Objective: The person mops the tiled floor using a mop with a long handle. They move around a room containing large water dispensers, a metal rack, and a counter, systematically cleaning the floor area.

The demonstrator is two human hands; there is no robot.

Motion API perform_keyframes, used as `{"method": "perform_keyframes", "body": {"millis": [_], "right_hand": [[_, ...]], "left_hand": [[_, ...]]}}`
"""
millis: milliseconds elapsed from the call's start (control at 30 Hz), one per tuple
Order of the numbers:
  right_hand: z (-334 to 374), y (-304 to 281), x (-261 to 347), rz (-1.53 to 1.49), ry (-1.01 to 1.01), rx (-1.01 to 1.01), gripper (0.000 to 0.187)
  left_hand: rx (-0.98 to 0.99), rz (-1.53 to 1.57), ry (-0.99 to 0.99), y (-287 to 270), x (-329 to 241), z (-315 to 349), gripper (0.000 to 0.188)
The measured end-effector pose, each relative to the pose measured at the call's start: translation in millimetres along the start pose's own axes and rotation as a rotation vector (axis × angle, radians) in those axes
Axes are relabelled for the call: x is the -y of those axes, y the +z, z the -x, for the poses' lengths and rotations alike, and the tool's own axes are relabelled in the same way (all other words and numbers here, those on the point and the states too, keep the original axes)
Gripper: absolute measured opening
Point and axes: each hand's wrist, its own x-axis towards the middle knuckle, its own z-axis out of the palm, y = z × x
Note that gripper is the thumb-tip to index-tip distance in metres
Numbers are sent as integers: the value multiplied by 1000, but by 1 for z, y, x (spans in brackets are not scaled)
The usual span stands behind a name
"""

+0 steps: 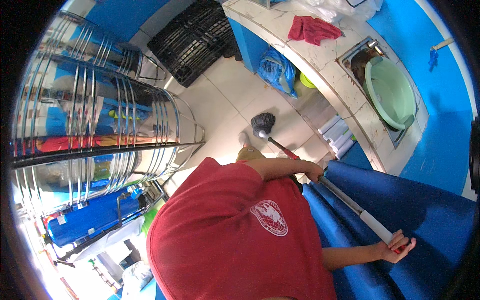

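Observation:
A mop slants across the view, its dark grey string head (263,123) down on the pale tiled floor. My left hand (314,171) is closed around the middle of its handle (344,195), just past a red section. Further up, beyond a white sleeve on the shaft, my right hand (398,247) grips the red-tipped top end with curled fingers. My red shirt fills the lower middle, and one foot (243,139) shows close to the mop head. Beneath the handle hangs dark blue sheeting (400,205).
A tiled counter (345,80) holds a red cloth (314,30) and a sink with a green basin (390,92). Below it are a blue bag (277,72) and white rolls (340,136). Large steel tanks (100,107) stand left. A black pallet (192,40) leans at the back.

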Motion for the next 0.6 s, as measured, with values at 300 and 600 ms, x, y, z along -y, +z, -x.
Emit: {"method": "perform_keyframes", "body": {"millis": [300, 600], "right_hand": [[12, 56, -93, -234, 112, 247, 28], [-3, 240, -156, -405, 174, 436, 25]], "left_hand": [[-47, -65, -314, -44, 68, 69, 24], [-695, -34, -506, -110, 101, 205, 18]]}}
